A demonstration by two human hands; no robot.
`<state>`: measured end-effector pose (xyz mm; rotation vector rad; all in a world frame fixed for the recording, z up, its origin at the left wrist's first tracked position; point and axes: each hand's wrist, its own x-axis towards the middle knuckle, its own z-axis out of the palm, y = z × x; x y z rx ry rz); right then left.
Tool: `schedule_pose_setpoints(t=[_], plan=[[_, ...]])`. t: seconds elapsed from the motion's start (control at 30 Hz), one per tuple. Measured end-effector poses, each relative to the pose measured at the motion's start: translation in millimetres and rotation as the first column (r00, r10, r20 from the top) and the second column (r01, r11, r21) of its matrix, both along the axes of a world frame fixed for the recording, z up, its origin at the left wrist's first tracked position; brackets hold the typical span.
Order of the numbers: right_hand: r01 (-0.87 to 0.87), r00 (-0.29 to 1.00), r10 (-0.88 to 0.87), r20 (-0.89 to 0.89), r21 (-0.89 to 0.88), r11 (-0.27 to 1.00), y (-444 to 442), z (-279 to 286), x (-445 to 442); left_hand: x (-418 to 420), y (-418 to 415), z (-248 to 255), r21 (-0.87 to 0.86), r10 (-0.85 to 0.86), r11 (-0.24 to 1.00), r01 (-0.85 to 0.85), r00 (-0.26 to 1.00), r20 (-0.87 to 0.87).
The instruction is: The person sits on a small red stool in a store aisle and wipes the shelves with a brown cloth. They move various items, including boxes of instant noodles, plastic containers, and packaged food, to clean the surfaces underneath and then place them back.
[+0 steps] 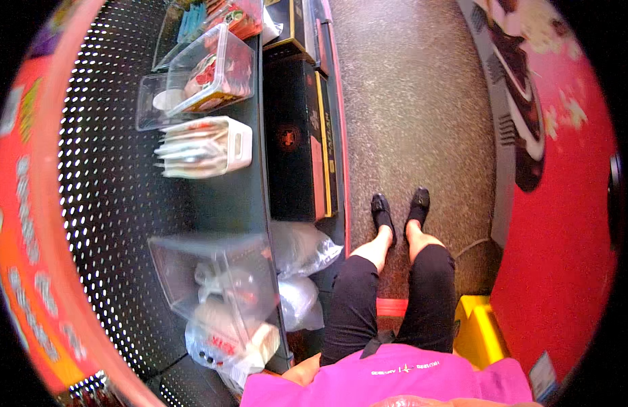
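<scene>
Neither of my hands is in view; only part of a bare arm shows at the lower edge, beside my magenta top. Before me on the left, a dark shelf holds a white plastic basket packed with flat packets. Above it in the picture, a clear plastic box contains red and pink packets. Nearer to me, a larger clear plastic bin stands with plastic bags in and beside it. A large black box lies on the lower level.
Stuffed clear bags sit low beside my legs. My feet in black shoes are on a speckled floor. A perforated black panel backs the shelf. On the right are a red printed panel and a yellow object.
</scene>
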<state>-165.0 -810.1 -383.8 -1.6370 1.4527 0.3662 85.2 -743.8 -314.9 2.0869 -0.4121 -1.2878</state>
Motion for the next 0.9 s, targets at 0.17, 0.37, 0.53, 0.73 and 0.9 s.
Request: schedule_pose_setpoints(t=[0.17, 0.37, 0.53, 0.73, 0.9], plan=[[-0.005, 1.0, 0.005, 0.001, 0.066, 0.998, -26.6, 5.5, -3.7, 0.1, 61.8, 8.0, 0.245, 0.113, 0.964, -0.106, 0.994, -0.013], [-0.007, 0.999, 0.011, -0.033, 0.105, 0.994, -19.5, 59.0, -41.4, -3.1, 93.3, 44.8, 0.343, 0.188, 0.925, -0.164, 0.981, -0.038], [-0.02, 0.998, 0.029, -0.055, 0.156, 0.988, -15.5, 65.1, -78.3, -5.5, 106.1, 47.6, 0.337, 0.188, 0.927, -0.165, 0.981, -0.037], [-0.135, 0.989, 0.136, -0.05, 0.032, 0.99, -44.9, 32.8, -139.9, 14.2, 111.3, 5.6, 0.241, 0.122, 0.962, -0.128, 0.992, 0.04], [0.237, 0.969, -0.151, 0.197, -0.547, 0.803, -142.3, 36.6, -138.1, 95.7, 91.6, -65.8, -0.079, -0.014, 0.996, 0.038, 0.956, 0.292]])
